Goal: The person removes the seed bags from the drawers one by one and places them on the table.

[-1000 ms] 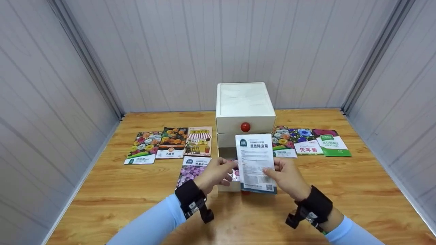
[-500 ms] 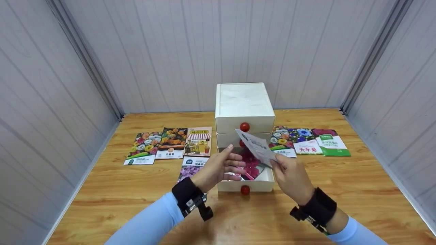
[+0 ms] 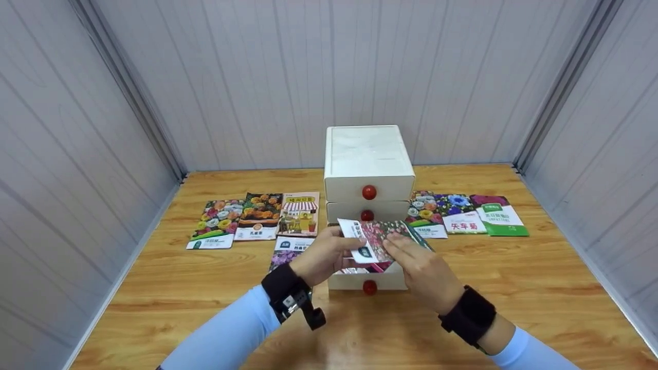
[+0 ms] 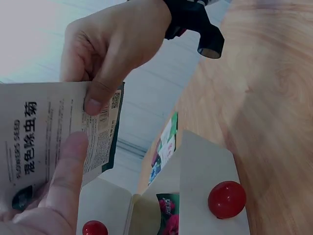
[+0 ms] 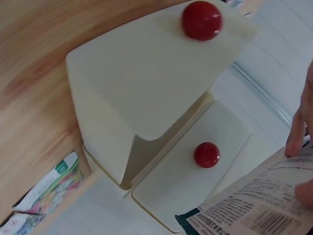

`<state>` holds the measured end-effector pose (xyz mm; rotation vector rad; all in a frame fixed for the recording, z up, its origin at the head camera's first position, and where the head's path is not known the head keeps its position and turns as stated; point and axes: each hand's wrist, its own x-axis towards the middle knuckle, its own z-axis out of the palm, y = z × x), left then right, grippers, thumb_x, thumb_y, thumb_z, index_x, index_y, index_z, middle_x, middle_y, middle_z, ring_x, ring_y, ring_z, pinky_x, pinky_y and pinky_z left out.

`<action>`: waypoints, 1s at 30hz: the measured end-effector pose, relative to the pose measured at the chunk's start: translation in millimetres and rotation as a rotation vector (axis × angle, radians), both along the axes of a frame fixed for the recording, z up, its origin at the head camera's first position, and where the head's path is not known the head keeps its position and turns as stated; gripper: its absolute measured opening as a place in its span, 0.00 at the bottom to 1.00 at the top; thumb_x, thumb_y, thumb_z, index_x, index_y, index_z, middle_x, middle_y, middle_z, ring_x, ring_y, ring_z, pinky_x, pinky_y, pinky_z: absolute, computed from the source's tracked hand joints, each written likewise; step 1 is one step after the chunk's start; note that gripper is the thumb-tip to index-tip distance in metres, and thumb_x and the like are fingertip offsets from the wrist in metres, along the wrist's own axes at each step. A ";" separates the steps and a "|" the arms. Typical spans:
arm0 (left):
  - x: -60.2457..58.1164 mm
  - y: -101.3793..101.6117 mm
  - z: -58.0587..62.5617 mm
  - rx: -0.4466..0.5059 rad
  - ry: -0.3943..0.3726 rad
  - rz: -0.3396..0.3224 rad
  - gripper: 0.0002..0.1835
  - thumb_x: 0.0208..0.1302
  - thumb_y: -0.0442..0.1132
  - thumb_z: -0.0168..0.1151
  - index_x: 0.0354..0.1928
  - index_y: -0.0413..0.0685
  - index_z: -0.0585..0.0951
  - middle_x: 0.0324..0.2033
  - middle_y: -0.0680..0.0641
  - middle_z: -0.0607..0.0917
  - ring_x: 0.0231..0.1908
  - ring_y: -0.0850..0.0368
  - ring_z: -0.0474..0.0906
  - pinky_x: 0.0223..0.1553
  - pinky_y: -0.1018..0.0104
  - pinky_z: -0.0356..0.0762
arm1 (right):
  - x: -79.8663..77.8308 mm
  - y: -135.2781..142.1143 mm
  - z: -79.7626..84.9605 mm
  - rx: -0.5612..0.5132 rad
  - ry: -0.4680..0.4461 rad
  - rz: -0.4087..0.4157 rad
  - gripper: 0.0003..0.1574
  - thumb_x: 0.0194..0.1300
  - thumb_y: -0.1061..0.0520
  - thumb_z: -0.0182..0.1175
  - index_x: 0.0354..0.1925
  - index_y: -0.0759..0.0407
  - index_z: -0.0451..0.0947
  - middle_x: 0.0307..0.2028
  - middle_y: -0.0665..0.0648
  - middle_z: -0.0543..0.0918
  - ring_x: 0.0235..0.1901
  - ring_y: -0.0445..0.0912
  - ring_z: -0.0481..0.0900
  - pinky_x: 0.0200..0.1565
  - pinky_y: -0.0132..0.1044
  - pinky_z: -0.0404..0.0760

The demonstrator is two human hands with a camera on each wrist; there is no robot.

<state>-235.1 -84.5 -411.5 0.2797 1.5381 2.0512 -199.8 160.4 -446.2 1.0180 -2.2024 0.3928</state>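
Above the pulled-out bottom drawer (image 3: 354, 281), a flower seed packet (image 3: 378, 239) lies tilted between both hands, its pink flower picture facing up. My left hand (image 3: 326, 257) pinches the packet's white end, thumb on the picture side. My right hand (image 3: 429, 272) grips the other end, with fingers flat over the flowers; in the left wrist view its thumb presses the printed back. That back, with its barcode, also shows in the right wrist view. Inside the drawer is a packet with pink blooms (image 4: 170, 223), partly hidden beneath the held one.
The white drawer cabinet (image 3: 367, 149) with red knobs stands at the back middle. To its left lie several seed packets, among them an orange-flower one (image 3: 261, 216) and a purple-flower one (image 3: 288, 254). More lie to its right, including a green-and-white packet (image 3: 501, 216).
The packet has turned from its upright text side to picture side up, and dropped lower over the drawer. My left hand, held apart half a second ago, now grips its end.
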 end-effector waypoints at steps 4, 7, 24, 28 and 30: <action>-1.3 0.3 -4.3 -0.073 0.033 0.044 0.22 0.74 0.25 0.56 0.67 0.26 0.76 0.52 0.38 0.91 0.41 0.59 0.91 0.41 0.70 0.90 | -2.2 -1.3 -4.7 0.062 0.052 0.036 0.29 0.55 0.80 0.72 0.57 0.72 0.86 0.55 0.69 0.90 0.56 0.59 0.90 0.56 0.49 0.89; -2.8 -0.4 -6.9 -0.139 0.041 0.079 0.22 0.73 0.24 0.55 0.68 0.27 0.76 0.55 0.37 0.90 0.44 0.57 0.90 0.44 0.69 0.90 | -0.8 -1.6 -5.5 0.087 -0.027 0.051 0.30 0.58 0.76 0.74 0.60 0.73 0.84 0.58 0.69 0.88 0.58 0.60 0.89 0.58 0.51 0.88; -10.7 -16.1 -4.6 -0.499 0.189 0.049 0.20 0.66 0.21 0.59 0.58 0.35 0.85 0.50 0.40 0.92 0.50 0.49 0.88 0.63 0.49 0.85 | -0.5 3.3 1.6 -0.150 -0.285 0.002 0.32 0.66 0.66 0.74 0.65 0.76 0.79 0.63 0.74 0.84 0.66 0.68 0.82 0.65 0.61 0.82; -9.5 -18.9 -1.2 -0.571 0.276 -0.045 0.18 0.65 0.22 0.62 0.55 0.36 0.86 0.47 0.40 0.92 0.46 0.51 0.89 0.56 0.54 0.89 | 1.2 5.3 3.7 -0.212 -0.470 0.010 0.29 0.70 0.66 0.71 0.66 0.75 0.79 0.59 0.72 0.88 0.55 0.60 0.90 0.57 0.53 0.90; -9.2 -20.8 0.4 -0.602 0.327 -0.079 0.16 0.66 0.24 0.64 0.54 0.36 0.87 0.46 0.41 0.92 0.44 0.53 0.89 0.54 0.56 0.90 | 1.5 5.9 4.4 -0.247 -0.599 0.039 0.25 0.72 0.66 0.69 0.63 0.74 0.81 0.54 0.69 0.90 0.46 0.51 0.91 0.49 0.44 0.92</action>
